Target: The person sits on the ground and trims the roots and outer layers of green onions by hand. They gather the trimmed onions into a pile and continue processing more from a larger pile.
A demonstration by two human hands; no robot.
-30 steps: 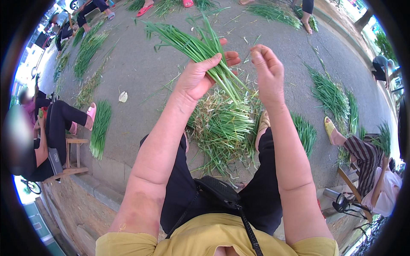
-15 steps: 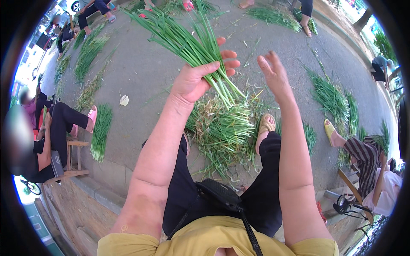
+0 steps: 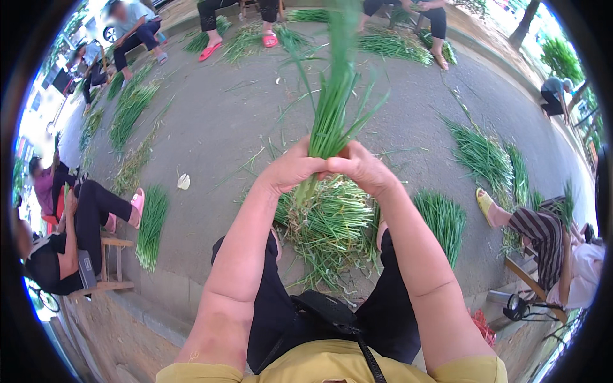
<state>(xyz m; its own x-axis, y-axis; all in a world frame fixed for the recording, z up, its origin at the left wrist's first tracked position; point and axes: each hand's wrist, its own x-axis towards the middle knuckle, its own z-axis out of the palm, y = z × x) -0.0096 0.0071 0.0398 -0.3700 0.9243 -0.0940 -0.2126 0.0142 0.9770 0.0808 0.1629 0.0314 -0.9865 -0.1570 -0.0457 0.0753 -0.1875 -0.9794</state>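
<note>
A bunch of garlic chives [image 3: 333, 118] stands upright before me, its long green leaves pointing away and blurred at the top. My left hand [image 3: 295, 167] wraps round its lower part from the left. From the right, my right hand [image 3: 363, 167] closes round the same stalks, and the two thumbs meet in front. Pale stem ends show just under the hands. Below them, a heap of loose chives [image 3: 335, 220] mixed with dry, yellowish trimmings lies on the ground between my feet.
A neat pile of chives [image 3: 442, 223] lies beside my right leg, another pile [image 3: 152, 226] by a seated person at left. Further piles [image 3: 479, 153] lie to the right. Several people sit around the paved ground [image 3: 217, 127]. A black bag [image 3: 325, 306] rests on my lap.
My right hand has moved left and closed round the bunch beside my left hand. The bunch has swung from leaning left to upright. More of the far people shows.
</note>
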